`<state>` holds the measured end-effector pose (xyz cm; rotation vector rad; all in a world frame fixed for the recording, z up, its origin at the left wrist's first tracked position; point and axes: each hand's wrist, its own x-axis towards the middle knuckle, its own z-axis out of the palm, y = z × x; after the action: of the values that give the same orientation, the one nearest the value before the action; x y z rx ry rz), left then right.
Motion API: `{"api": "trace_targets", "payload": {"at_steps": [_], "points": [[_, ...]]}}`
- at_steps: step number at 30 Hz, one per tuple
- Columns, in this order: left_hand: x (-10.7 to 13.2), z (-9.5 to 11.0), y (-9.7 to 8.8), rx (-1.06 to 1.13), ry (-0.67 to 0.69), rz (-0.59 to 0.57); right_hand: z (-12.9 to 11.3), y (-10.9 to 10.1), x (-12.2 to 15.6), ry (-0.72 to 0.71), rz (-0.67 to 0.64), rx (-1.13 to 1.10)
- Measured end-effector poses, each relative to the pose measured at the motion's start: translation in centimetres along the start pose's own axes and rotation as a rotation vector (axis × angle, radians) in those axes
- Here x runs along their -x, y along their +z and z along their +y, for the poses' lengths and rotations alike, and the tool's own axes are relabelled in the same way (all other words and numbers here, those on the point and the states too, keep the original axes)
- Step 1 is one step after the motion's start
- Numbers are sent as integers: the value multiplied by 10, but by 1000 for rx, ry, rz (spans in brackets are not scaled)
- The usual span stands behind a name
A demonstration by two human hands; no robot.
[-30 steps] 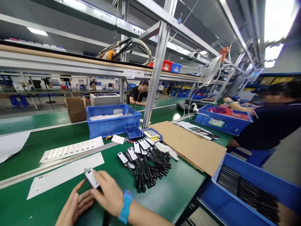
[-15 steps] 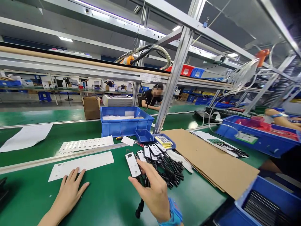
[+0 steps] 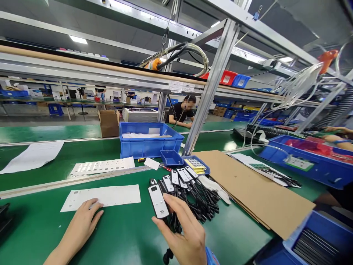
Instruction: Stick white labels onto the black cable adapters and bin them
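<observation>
Now: white device in right hand.

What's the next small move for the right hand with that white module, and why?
Probably lower it onto the near end of the row. The right hand holds the white module just in front of the row of modules, cable hanging below, aligned like the others. The left hand rests flat by the white sheet.

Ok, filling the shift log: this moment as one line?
right hand: holds white dongle | left hand: flat on green mat
</observation>
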<state>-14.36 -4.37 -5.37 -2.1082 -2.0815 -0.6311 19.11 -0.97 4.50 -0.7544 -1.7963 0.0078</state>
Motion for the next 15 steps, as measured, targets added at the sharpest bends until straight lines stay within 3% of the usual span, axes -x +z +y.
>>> {"api": "trace_targets", "payload": {"at_steps": [4, 7, 9, 12, 15], "points": [[-1, 2, -5, 22, 7, -20, -5, 1, 2, 0, 8, -15], [-1, 6, -6, 15, 17, -58, 11, 3, -8, 22, -17, 39], [0, 13, -7, 4, 23, -69, 41, 5, -18, 77, -73, 117], [4, 27, -9, -2, -7, -78, 105, 9, -30, 195, -175, 314], [10, 45, -12, 24, -31, -160, 153, 16, -38, 264, -384, 555]]}}
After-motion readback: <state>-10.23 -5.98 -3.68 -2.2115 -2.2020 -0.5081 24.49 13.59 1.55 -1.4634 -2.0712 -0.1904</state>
